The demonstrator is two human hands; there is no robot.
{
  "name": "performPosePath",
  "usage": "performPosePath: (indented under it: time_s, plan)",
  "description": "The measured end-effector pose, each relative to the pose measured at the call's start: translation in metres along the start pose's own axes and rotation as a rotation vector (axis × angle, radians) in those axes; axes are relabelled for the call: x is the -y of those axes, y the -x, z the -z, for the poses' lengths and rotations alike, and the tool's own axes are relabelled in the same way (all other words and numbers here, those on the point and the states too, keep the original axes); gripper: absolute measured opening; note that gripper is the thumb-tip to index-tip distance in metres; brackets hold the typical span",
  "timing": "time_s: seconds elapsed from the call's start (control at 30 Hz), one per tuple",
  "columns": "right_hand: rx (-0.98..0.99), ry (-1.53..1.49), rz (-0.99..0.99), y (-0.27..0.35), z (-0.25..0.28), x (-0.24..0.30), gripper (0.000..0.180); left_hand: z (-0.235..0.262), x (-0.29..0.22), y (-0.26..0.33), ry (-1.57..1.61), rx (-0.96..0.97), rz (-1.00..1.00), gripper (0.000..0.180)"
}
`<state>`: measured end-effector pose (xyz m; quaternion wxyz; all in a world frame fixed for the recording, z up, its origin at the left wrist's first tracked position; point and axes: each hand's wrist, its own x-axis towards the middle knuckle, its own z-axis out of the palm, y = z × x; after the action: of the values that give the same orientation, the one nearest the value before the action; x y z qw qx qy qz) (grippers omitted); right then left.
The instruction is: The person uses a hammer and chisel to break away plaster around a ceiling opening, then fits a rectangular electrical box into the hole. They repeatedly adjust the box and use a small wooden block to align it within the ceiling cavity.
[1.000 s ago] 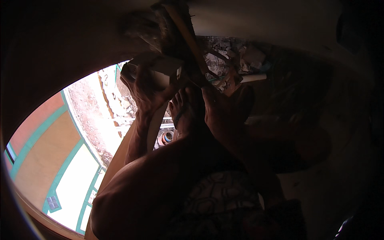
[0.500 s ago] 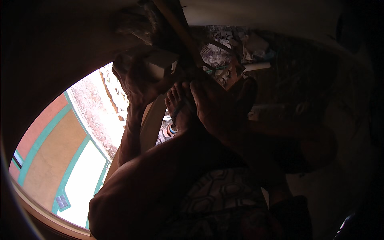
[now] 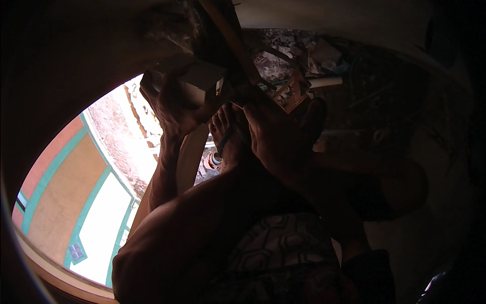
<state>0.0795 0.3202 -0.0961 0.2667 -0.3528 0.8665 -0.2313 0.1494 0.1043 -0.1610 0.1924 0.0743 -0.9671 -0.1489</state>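
Observation:
Deep shade hides much of the detail. My left hand (image 3: 172, 114) is wrapped round a grey, box-shaped block (image 3: 195, 91), holding it up beside a dark upright post. To its right, my right hand (image 3: 276, 134) has its fingers bent together close to the block's lower right side. A thin pale strip (image 3: 236, 105) shows by those fingertips; what the hand grips is too dark to make out. Between the two hands, my bare foot (image 3: 231, 142) with a dark strap across it sits just below the block.
A long slanting wooden bar (image 3: 228, 38) runs down past the block. Beyond it lie rubble (image 3: 281, 63), a pale pipe (image 3: 325, 82) and reddish angled pieces (image 3: 296, 91). A pale plank edge (image 3: 195, 159) stands beside my left forearm. At left is a sunlit opening with a painted wall (image 3: 71, 187).
The block is turned slightly, so more of its upper face shows. My right fingertips have shifted a little to the right, and a thin pale strip now shows beside them.

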Motion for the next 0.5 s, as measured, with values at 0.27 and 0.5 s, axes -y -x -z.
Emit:
performPosePath:
  time_s: [0.27,0.5]
  plan:
    - [0.040,-0.013,0.011,-0.001,-0.022,-0.003,0.021,0.000,-0.003,0.004,0.070,0.024,0.088,0.083]
    - [-0.044,-0.280,0.054,-0.009,-0.024,-0.014,0.025,-0.013,0.008,0.025,0.171,0.000,0.211,0.087]
